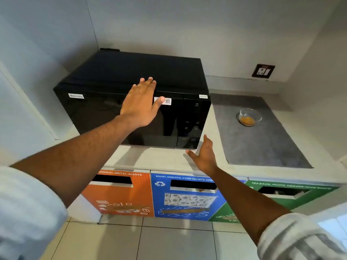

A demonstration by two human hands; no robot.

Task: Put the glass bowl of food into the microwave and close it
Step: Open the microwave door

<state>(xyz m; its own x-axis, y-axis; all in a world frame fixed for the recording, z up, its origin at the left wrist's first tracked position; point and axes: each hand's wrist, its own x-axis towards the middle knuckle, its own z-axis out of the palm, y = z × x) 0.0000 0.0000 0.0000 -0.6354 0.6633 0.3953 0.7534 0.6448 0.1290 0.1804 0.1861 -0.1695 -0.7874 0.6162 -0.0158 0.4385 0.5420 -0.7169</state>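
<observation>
A black microwave [105,102] stands on the pale counter at the left, its door closed. A small glass bowl [250,116] with orange-yellow food sits to its right on a grey mat [262,143]. My left hand [139,106] is flat and spread against the top front of the microwave door, holding nothing. In front of the microwave's lower right corner hovers my right hand [204,154], fingers apart and empty, well short of the bowl.
The counter [159,158] runs along a white wall with a power socket [263,71] at the right. Below the counter edge are waste bins with orange [120,196], blue [187,199] and green [293,194] fronts. A tiled floor lies below.
</observation>
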